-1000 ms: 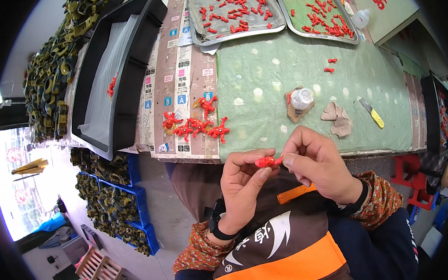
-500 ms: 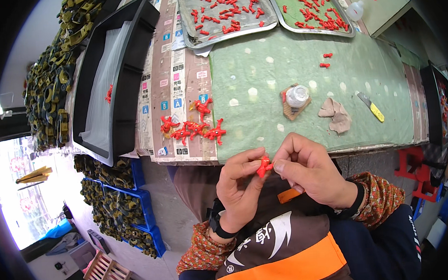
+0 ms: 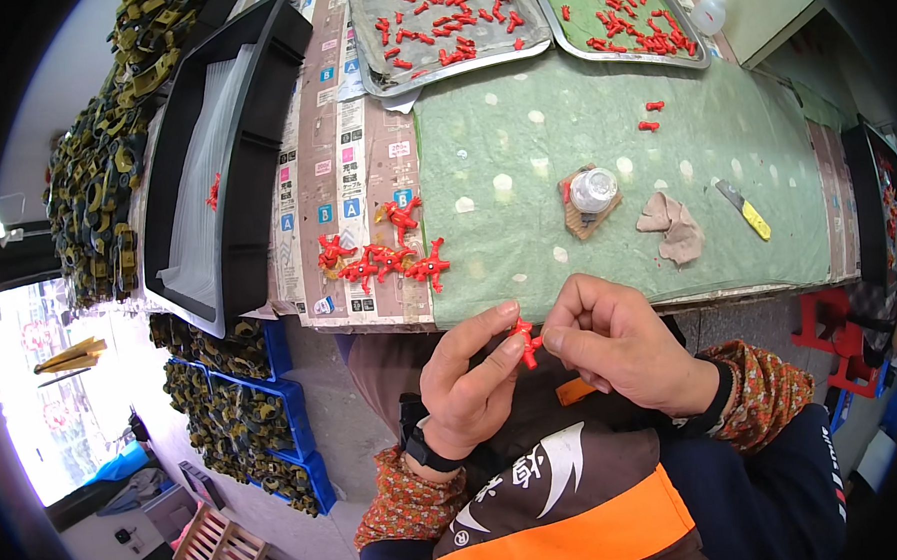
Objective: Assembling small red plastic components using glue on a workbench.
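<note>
Just in front of the table's near edge, my left hand [image 3: 470, 379] pinches a small red toy figure [image 3: 526, 344] between thumb and fingertips. From the other side, my right hand [image 3: 622, 344] is closed, its thumb and forefinger pinched at the tip of one of the figure's limbs. Whether a tiny part is hidden in those fingertips does not show. Several similar red toy figures [image 3: 386, 263] lie in a cluster on the printed table covering, left of the green cloth [image 3: 507, 237]. Two loose red parts [image 3: 648, 126] rest on the cloth farther back.
A small clear jar [image 3: 594, 190] stands on a brown pad, with a crumpled beige rag [image 3: 670, 227] and a yellow-handled knife [image 3: 746, 212] to its right. Two metal trays [image 3: 459, 71] of red parts sit at the back. On the left is a black bin [image 3: 245, 189].
The red figure has turned between my fingers and now shows more of its limbs. My left hand has shifted slightly left and tilted; my right hand has barely moved.
</note>
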Tool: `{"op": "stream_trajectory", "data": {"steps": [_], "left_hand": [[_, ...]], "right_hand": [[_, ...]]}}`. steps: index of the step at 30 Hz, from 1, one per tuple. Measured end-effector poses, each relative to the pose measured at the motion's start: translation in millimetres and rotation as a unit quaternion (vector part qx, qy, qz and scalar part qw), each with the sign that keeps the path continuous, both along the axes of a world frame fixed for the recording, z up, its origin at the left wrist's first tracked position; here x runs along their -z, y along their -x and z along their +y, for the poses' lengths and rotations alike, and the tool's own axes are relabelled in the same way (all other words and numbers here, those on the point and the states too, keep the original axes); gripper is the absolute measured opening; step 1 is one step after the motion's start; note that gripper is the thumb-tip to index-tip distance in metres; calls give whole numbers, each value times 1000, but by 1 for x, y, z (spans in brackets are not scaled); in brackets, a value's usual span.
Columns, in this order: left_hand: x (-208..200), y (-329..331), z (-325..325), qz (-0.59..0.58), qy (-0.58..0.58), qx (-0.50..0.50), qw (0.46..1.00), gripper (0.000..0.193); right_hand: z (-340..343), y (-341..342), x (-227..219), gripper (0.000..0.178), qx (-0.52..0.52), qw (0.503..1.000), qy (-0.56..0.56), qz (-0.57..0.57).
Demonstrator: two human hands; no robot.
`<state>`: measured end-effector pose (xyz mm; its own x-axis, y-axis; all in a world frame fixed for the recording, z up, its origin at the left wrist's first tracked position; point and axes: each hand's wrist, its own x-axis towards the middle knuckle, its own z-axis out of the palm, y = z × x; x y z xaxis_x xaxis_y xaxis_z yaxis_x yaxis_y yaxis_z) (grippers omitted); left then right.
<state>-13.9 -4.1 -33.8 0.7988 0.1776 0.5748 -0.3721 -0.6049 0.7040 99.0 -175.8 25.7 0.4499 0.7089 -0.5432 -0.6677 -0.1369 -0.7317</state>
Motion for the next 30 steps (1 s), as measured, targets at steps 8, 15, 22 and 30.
{"op": "stream_trajectory", "data": {"steps": [8, 15, 22, 30], "left_hand": [[5, 1, -4, 22, 59, 10, 998, 32], [2, 1, 0, 1, -28, 7, 1000, 30], [-1, -4, 7, -54, -148, 19, 987, 25], [5, 0, -2, 2, -53, 6, 999, 31]], "right_hand": [[-2, 8, 7, 11, -22, 957, 22, -288], [-2, 2, 11, 12, -8, 991, 12, -131], [-4, -6, 5, 14, -40, 999, 25, 0], [-2, -2, 11, 14, -24, 997, 29, -71]]}}
